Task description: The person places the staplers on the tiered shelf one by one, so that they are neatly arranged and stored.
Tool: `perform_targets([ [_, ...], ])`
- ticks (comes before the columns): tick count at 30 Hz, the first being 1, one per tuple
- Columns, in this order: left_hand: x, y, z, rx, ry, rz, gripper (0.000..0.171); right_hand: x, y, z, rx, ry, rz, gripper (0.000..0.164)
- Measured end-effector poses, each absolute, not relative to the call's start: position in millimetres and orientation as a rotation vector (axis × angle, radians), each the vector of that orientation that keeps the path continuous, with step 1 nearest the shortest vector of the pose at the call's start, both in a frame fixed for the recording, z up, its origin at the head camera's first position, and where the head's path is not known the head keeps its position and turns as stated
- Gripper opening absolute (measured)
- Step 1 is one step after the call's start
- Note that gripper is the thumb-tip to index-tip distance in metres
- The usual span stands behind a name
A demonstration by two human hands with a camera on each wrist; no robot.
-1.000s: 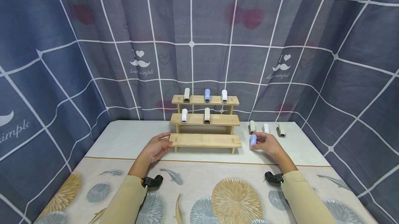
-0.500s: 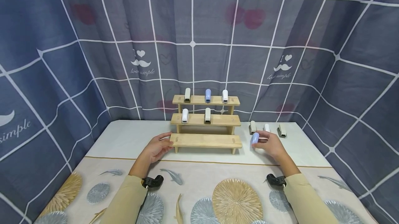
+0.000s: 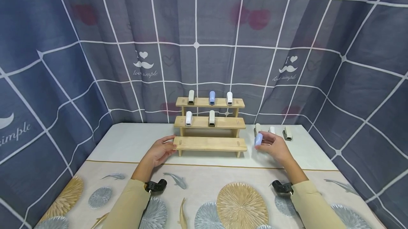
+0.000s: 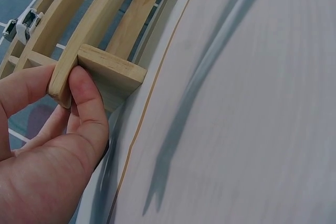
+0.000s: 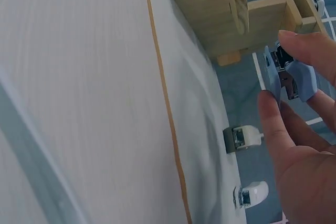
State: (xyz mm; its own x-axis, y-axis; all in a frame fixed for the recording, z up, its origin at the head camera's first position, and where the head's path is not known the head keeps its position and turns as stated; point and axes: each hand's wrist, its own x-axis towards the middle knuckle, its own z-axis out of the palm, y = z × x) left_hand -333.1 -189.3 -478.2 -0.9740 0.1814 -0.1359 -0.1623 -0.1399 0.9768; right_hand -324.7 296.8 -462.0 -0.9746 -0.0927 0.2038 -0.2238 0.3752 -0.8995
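My right hand (image 3: 274, 147) holds a small blue hole punch (image 3: 258, 139) between thumb and fingers, right of the wooden shelf stand. In the right wrist view, the metal mechanism of this blue hole punch (image 5: 302, 80) faces the camera. My left hand (image 3: 160, 150) pinches the left end of the lowest step of the three-step wooden stand (image 3: 210, 144). The left wrist view has thumb and forefinger on either side of that board end (image 4: 64, 80). On the top step sit a beige, a blue (image 3: 211, 97) and a white hole punch; the middle step bears a white (image 3: 188, 118) and a beige one.
Right of the stand, a beige hole punch (image 3: 257, 129), a partly hidden white one (image 3: 272, 130) and another beige one (image 3: 288, 133) stand on the white tabletop (image 3: 127, 140). A patterned cloth (image 3: 197, 179) covers the front. A checked curtain (image 3: 178, 62) hangs behind.
My right hand has raised the blue hole punch slightly and moved it a little away from me, so it now overlaps the beige one behind. The left hand has stayed on the stand.
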Motion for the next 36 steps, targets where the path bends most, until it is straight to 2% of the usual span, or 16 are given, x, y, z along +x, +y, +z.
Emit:
perform_targets([
  [20, -334, -190, -478, 0.0, 1.883, 2.215, 0.069, -320, 259, -429, 0.396, -2.412, 1.809, 0.074],
  [36, -332, -189, -476, -0.008, 1.886, 2.214, 0.07, -337, 232, -409, 0.472, -2.435, 1.806, 0.075],
])
